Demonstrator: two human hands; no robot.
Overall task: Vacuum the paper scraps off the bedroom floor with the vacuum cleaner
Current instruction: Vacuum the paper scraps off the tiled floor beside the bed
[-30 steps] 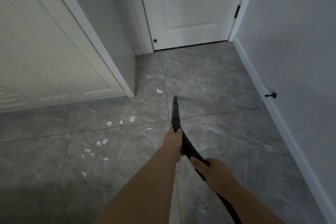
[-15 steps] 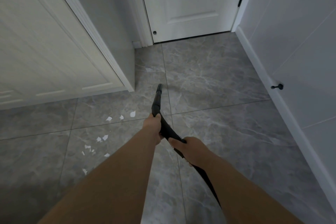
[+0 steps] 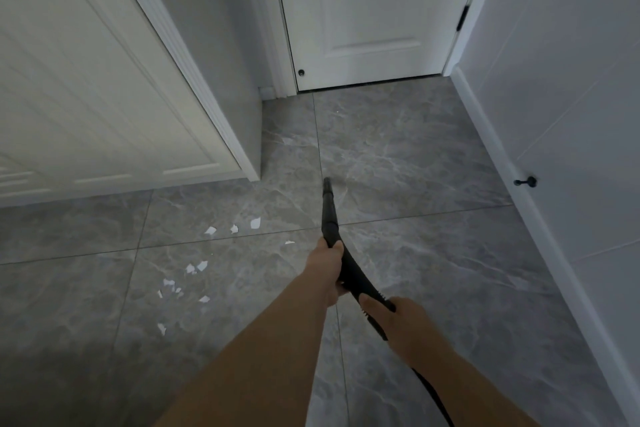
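grey marble-tile floor (image 3: 415, 253), one white door (image 3: 367, 10) | about twelve paper scraps (image 3: 194, 274) | left hand (image 3: 327, 267), right hand (image 3: 398, 319) curl round one vacuum wand (image 3: 329, 211)

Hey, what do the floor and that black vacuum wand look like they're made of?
Floor: likely glazed stone-look tile, grey with pale marble veining, thin grout lines and a soft sheen. Vacuum wand: probably matte black plastic, a smooth moulded tube; ridges show near the right hand. The left hand holds it farther forward.
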